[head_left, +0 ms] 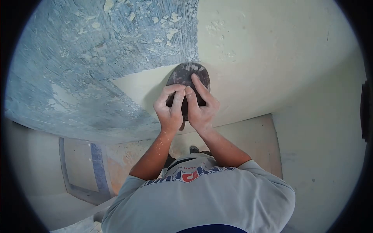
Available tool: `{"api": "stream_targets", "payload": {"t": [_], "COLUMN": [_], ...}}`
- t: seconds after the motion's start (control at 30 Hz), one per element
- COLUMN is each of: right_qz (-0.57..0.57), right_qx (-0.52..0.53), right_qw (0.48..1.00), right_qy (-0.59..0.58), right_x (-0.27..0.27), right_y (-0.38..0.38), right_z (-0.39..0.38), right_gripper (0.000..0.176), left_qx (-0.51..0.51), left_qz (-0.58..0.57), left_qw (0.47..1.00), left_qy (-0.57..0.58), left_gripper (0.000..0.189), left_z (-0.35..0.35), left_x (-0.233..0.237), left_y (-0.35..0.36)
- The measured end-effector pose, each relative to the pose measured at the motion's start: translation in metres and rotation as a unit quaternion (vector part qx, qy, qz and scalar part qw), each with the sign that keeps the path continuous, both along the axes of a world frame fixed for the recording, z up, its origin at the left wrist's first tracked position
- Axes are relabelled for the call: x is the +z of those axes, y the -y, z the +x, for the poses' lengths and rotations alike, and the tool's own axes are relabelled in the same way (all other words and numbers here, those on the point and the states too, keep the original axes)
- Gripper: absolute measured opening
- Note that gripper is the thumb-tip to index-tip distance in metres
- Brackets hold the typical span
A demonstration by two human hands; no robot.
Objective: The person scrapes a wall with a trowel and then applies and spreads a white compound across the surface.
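A dark, rounded pad-like tool [189, 70] with pale dust on it lies against the wall, near the corner where blue paint meets a pale smooth coat. My left hand [169, 105] is bent over its left side, fingers curled and thumb near the middle. On the right side, my right hand [202, 106] grips it, with one finger stretched up along its face. Both hands are dusty and close together. The tool's lower part is partly hidden behind the hands.
Rough blue wall [89, 46] with pale flecks spans the upper left. Pale wall [279, 46] extends right. A blue-edged opening [79, 163] is at lower left. A dark object [365, 111] is at the far right edge.
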State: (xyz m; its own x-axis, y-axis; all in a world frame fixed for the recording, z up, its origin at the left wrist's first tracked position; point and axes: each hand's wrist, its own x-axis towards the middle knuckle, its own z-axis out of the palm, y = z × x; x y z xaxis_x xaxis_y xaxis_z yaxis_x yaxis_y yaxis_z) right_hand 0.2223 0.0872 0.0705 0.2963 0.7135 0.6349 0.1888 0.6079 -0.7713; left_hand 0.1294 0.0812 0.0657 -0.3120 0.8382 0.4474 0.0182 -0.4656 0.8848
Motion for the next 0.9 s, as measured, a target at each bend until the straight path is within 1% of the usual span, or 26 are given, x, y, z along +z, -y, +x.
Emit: {"api": "stream_targets", "payload": {"t": [0.07, 0.13, 0.17, 0.2, 0.23, 0.27, 0.3, 0.37, 0.4, 0.47, 0.53, 0.57, 0.67, 0.77, 0.9], "right_qz": [-0.009, -0.005, 0.003, 0.006, -0.006, 0.0, 0.006, 0.023, -0.001, -0.031, -0.049, -0.06, -0.066, -0.063, -0.074], "right_qx": [-0.002, -0.005, 0.0, 0.003, 0.002, 0.005, 0.008, 0.016, 0.015, 0.009, 0.024, 0.038, 0.054, 0.065, 0.069], "right_qw": [1.0, 1.0, 1.0, 1.0, 1.0, 1.0, 1.0, 0.999, 1.0, 0.999, 0.998, 0.997, 0.996, 0.996, 0.995], "right_qy": [-0.001, -0.004, 0.0, 0.003, 0.021, 0.009, -0.005, -0.022, -0.014, 0.005, 0.015, -0.01, -0.005, -0.015, -0.021], "right_x": [-0.006, -0.011, -0.014, -0.016, -0.004, 0.005, 0.01, 0.0, -0.005, -0.023, -0.031, -0.034, -0.028, -0.025, -0.027], "right_y": [0.005, 0.003, 0.001, 0.002, 0.004, 0.002, -0.001, -0.002, 0.003, 0.009, 0.018, 0.02, 0.022, 0.022, 0.021], "right_z": [-0.001, -0.002, -0.002, -0.001, 0.002, 0.002, 0.001, 0.0, 0.002, 0.003, 0.006, 0.006, 0.005, 0.003, 0.001], "right_gripper": [0.032, 0.032, 0.032, 0.032, 0.032, 0.031, 0.031, 0.031, 0.031, 0.032, 0.033, 0.034, 0.036, 0.037, 0.037], "left_qx": [0.001, 0.032, 0.003, 0.001, 0.014, 0.027, 0.013, 0.009, 0.005, 0.007, 0.012, 0.011, 0.011, 0.025, 0.017], "left_qz": [0.012, 0.016, 0.003, 0.005, 0.026, 0.045, 0.03, 0.024, 0.022, 0.006, -0.026, -0.025, -0.015, 0.003, -0.008], "left_qw": [1.0, 0.999, 1.0, 1.0, 0.999, 0.998, 0.999, 1.0, 1.0, 1.0, 0.999, 0.999, 1.0, 0.999, 1.0], "left_qy": [0.007, -0.038, 0.01, 0.009, -0.017, -0.043, -0.018, -0.015, -0.012, -0.023, -0.021, -0.022, -0.004, -0.031, -0.017], "left_gripper": [0.01, 0.01, 0.01, 0.01, 0.01, 0.01, 0.01, 0.011, 0.011, 0.011, 0.01, 0.01, 0.01, 0.009, 0.01], "left_z": [0.002, 0.001, 0.0, 0.0, 0.0, 0.001, 0.002, 0.004, 0.004, 0.002, 0.005, 0.005, 0.004, 0.0, -0.001], "left_x": [-0.002, -0.017, -0.025, -0.018, -0.006, 0.004, 0.008, 0.004, 0.001, -0.024, -0.028, -0.029, -0.027, -0.022, -0.023], "left_y": [0.002, 0.004, 0.002, 0.001, 0.0, -0.002, -0.004, -0.001, -0.001, 0.006, 0.018, 0.019, 0.024, 0.023, 0.023]}}
